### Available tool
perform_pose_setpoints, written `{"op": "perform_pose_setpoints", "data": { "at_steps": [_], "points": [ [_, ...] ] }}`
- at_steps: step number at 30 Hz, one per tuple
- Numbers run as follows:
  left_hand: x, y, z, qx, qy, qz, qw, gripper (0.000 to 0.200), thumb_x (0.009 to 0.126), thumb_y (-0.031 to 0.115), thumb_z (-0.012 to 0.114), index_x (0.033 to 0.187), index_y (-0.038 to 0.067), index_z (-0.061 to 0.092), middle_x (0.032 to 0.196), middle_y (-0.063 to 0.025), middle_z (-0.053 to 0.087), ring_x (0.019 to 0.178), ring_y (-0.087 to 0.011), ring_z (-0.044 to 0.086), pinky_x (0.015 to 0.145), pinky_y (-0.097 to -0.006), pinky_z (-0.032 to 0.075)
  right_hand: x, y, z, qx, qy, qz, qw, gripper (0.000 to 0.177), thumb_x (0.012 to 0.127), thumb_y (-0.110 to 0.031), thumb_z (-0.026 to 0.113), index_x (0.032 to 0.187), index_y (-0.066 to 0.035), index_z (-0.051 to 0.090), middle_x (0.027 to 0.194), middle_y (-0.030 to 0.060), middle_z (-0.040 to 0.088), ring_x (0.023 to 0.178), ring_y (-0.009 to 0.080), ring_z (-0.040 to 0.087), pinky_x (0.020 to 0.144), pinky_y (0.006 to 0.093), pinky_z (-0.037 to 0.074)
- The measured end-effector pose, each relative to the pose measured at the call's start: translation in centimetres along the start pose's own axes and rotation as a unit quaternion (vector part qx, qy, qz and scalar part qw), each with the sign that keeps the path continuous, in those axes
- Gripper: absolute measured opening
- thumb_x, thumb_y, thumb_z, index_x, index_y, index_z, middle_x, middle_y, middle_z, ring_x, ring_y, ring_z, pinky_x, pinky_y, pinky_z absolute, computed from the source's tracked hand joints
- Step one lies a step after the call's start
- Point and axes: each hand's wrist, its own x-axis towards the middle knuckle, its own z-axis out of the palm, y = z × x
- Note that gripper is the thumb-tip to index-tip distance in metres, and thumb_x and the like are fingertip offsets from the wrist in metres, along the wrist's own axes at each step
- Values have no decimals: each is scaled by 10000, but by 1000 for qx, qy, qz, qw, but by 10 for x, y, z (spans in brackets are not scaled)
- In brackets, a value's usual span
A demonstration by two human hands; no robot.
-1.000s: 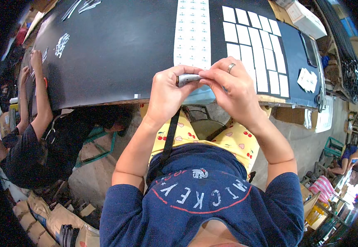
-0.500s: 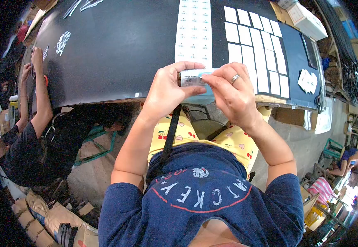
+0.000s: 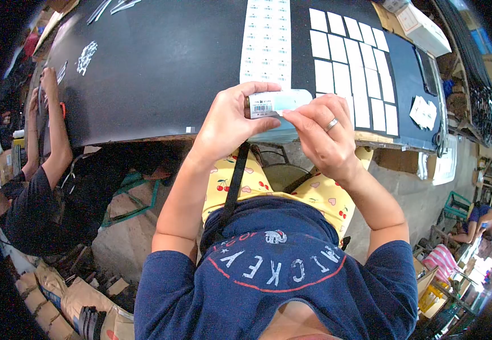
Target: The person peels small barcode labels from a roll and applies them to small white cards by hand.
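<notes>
My left hand (image 3: 223,116) is wrapped around the left end of a label roll (image 3: 294,101), held level over the table's near edge. Its outer turn shows a white barcode label and a light blue patch of backing, with a brown core at the left end. At the roll's lower edge, the thumb and forefinger of my right hand (image 3: 322,127) are pinched on the corner of a label (image 3: 280,113), partly hidden by the fingertips. Light blue backing hangs below the roll. Behind it, a long strip of barcode labels (image 3: 266,42) lies on the black table (image 3: 161,68).
White cards (image 3: 339,78) lie in rows right of the strip, with a loose card pile (image 3: 423,113) and scissors (image 3: 439,141) farther right. A white box (image 3: 421,28) stands at the back right. At left, a co-worker's hands (image 3: 45,85) work near small white pieces (image 3: 86,58).
My right hand has moved slightly right and down, off the roll's face. More of the light blue patch and the roll's right end now shows. My left hand stays nearly still.
</notes>
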Motion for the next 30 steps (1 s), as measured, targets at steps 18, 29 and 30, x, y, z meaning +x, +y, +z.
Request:
{"op": "perform_pose_setpoints", "data": {
  "at_steps": [18, 29, 30],
  "points": [
    [-1, -6, 4, 11, 11, 8, 1000, 469, 757, -91, 675, 1205, -40, 548, 1104, -100, 637, 976, -134, 626, 858, -258, 522, -15, -13, -12, -51, -23, -25, 998, 360, 578, -95, 620, 924, -11, 679, 873, 54, 610, 809, 233, 572, 775, 417, 468],
    [-1, -8, 9, 23, 18, 28, 999, 477, 755, -99, 684, 1207, -37, 546, 1103, -101, 636, 982, -132, 622, 863, -265, 524, -11, -15, -18, -50, -43, -14, 998, 346, 566, -79, 614, 899, -11, 679, 849, 59, 600, 833, 251, 588, 781, 437, 477],
    [-1, -8, 9, 30, 16, 27, 999, 481, 755, -99, 686, 1210, -37, 543, 1102, -100, 635, 983, -130, 621, 862, -263, 524, -11, -15, -17, -49, -39, -11, 998, 341, 560, -71, 614, 890, -17, 678, 846, 55, 596, 824, 250, 586, 768, 434, 476]
  ]
}}
